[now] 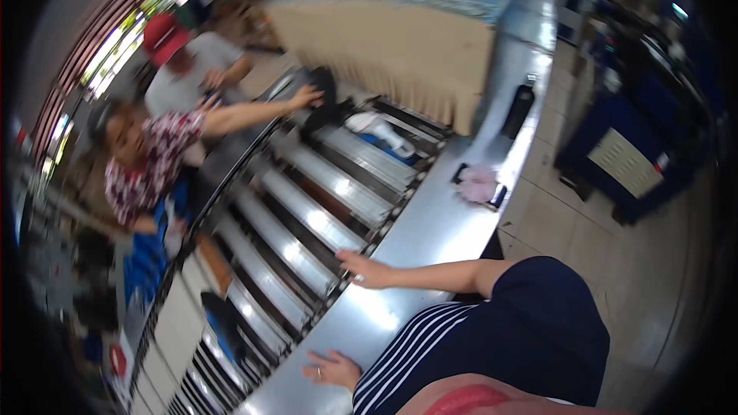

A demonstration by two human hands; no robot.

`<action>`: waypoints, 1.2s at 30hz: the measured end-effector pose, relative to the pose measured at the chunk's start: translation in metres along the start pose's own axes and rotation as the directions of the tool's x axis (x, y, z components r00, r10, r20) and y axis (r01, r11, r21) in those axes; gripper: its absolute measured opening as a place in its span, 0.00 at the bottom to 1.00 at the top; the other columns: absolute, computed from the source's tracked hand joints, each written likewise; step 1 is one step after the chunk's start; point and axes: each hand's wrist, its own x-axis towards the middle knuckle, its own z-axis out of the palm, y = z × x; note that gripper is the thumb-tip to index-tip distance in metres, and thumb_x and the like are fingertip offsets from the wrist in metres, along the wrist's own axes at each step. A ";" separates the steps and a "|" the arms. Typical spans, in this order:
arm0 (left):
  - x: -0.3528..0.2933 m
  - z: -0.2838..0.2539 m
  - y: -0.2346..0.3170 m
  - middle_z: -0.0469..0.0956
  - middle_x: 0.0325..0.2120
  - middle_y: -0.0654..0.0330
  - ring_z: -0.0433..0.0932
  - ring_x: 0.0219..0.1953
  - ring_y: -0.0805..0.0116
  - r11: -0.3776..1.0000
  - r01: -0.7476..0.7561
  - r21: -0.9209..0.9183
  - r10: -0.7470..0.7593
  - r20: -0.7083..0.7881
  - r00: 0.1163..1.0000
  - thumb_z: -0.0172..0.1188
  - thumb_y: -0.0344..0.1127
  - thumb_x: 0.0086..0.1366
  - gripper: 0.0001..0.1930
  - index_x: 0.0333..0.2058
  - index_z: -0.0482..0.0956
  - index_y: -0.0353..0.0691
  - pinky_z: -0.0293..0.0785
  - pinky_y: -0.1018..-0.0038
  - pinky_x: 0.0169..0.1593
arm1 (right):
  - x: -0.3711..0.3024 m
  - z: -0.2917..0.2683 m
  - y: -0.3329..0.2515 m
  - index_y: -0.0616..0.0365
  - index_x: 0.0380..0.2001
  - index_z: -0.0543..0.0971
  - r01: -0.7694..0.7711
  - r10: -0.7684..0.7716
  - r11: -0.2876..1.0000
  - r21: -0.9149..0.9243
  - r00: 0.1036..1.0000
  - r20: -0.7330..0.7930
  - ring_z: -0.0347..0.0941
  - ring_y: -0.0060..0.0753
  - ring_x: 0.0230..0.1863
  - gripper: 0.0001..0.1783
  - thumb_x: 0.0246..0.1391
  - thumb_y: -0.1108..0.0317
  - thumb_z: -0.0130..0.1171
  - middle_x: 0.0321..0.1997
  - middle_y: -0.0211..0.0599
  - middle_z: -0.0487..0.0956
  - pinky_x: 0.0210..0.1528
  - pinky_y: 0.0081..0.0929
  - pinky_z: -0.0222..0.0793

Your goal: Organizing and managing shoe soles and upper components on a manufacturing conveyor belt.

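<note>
My right hand rests at the inner edge of the metal side ledge, its fingers stretched toward the conveyor's shiny metal slats. Nearer the lower edge, my left hand lies on the same ledge with fingers spread and a ring on one finger. Neither hand holds anything. On the conveyor, left of my hands, sits a dark, blue-sided piece, perhaps a shoe part. Farther up the slats is a white and blue item whose kind is unclear.
Across the conveyor, a person in a patterned shirt reaches to a dark piece. Another person wears a red cap. A beige fringed curtain hangs over the far end. The ledge bears a black bottle and pink cloth. Blue machine at right.
</note>
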 end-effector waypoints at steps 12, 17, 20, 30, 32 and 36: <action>0.014 0.004 0.001 0.45 0.71 0.33 0.40 0.75 0.41 0.979 0.023 0.202 -0.027 0.018 0.999 0.32 0.62 0.75 0.35 0.73 0.52 0.49 0.38 0.40 0.71 | 0.005 -0.022 -0.028 0.71 0.56 0.69 -0.159 0.160 0.987 -0.017 0.984 0.078 0.42 0.55 0.78 0.25 0.58 0.68 0.59 0.73 0.59 0.56 0.76 0.44 0.49; 0.011 0.002 0.002 0.46 0.71 0.34 0.40 0.75 0.42 0.976 0.035 0.215 -0.040 0.021 0.999 0.32 0.61 0.75 0.34 0.73 0.51 0.50 0.38 0.42 0.72 | 0.005 -0.020 -0.026 0.71 0.54 0.70 -0.148 0.148 0.989 -0.003 0.987 0.066 0.43 0.55 0.78 0.24 0.57 0.69 0.59 0.73 0.58 0.56 0.76 0.43 0.49; 0.009 0.001 0.002 0.46 0.71 0.34 0.40 0.75 0.42 0.976 0.045 0.214 -0.052 0.027 0.998 0.32 0.61 0.75 0.34 0.73 0.51 0.50 0.38 0.41 0.72 | 0.005 -0.016 -0.025 0.72 0.53 0.70 -0.124 0.123 0.992 0.019 0.991 0.045 0.43 0.55 0.78 0.23 0.57 0.70 0.60 0.73 0.59 0.56 0.76 0.43 0.49; 0.012 0.007 0.004 0.45 0.71 0.35 0.40 0.75 0.41 0.979 0.019 0.203 -0.029 0.047 0.998 0.32 0.62 0.75 0.35 0.73 0.50 0.50 0.40 0.40 0.71 | 0.003 -0.018 -0.020 0.72 0.50 0.70 -0.123 0.122 0.992 0.028 0.992 0.031 0.44 0.58 0.77 0.21 0.57 0.69 0.59 0.73 0.61 0.55 0.76 0.44 0.49; 0.014 0.013 0.001 0.44 0.71 0.35 0.40 0.75 0.41 0.979 0.015 0.204 -0.024 0.042 0.999 0.32 0.62 0.75 0.35 0.73 0.50 0.49 0.39 0.39 0.71 | 0.004 -0.018 -0.021 0.72 0.51 0.70 -0.130 0.129 0.991 0.021 0.991 0.041 0.44 0.58 0.77 0.22 0.58 0.68 0.59 0.73 0.61 0.55 0.76 0.44 0.49; 0.014 0.013 0.000 0.42 0.72 0.34 0.38 0.75 0.40 0.985 0.003 0.174 -0.011 0.045 0.999 0.33 0.61 0.76 0.35 0.73 0.49 0.49 0.38 0.39 0.70 | 0.004 -0.022 -0.023 0.73 0.53 0.69 -0.159 0.158 0.987 0.006 0.986 0.061 0.43 0.57 0.78 0.24 0.59 0.67 0.58 0.73 0.61 0.55 0.76 0.44 0.48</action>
